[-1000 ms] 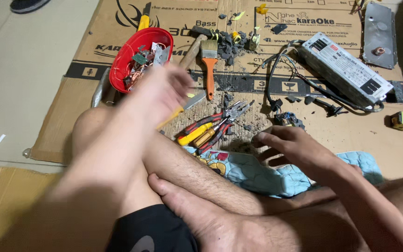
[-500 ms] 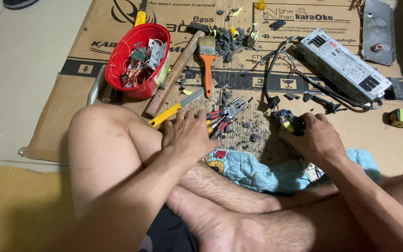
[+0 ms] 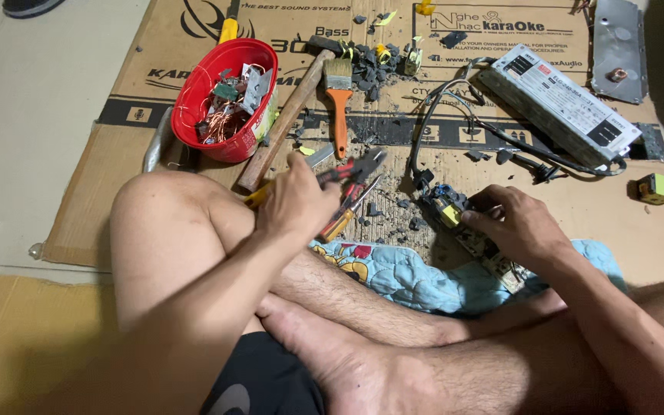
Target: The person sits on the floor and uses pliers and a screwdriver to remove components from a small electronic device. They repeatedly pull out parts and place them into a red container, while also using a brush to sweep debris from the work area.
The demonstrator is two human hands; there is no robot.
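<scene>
Left hand is closed on red-handled pliers above the cardboard; right hand pinches the circuit board by its edge — light, stiff, probably brittle — best gripped at the rim.

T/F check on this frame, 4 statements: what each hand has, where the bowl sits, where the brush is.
1. The left hand grips red-handled pliers. True.
2. The right hand rests on a circuit board. True.
3. The red bowl is empty. False: it holds copper wire and small parts.
4. The orange-handled brush is in the right hand. False: it lies on the cardboard beside the hammer.
</scene>
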